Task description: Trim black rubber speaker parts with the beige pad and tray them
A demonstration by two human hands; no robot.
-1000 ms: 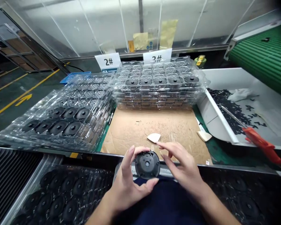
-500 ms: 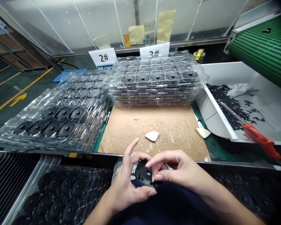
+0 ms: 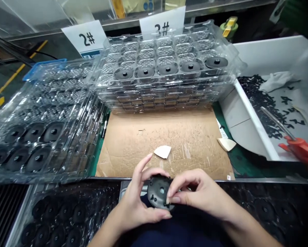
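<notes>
A round black plastic cover point(image 3: 156, 192) with small posts and a hole near its middle is held close to my body, below the bench edge. My left hand point(image 3: 141, 195) grips it by the rim, thumb below and fingers above. At the cover's right side, my right hand point(image 3: 192, 188) has its thumb and index finger pinched together against the surface. Whatever small part may be between those fingertips is hidden. A white wedge-shaped piece point(image 3: 163, 151) lies on the cardboard point(image 3: 133, 144) just beyond my hands.
Clear trays point(image 3: 159, 85) with black covers are stacked at the back, more trays point(image 3: 74, 116) at left. At right, a white bin point(image 3: 251, 116) holds small black parts point(image 3: 262, 103); a red-handled screwdriver point(image 3: 298, 144) rests across its edge. Another wedge point(image 3: 226, 144) lies beside it.
My view has tilted down and come closer to the bench. The black cover is turned slightly more toward me, with my right fingertips still at its right side.
</notes>
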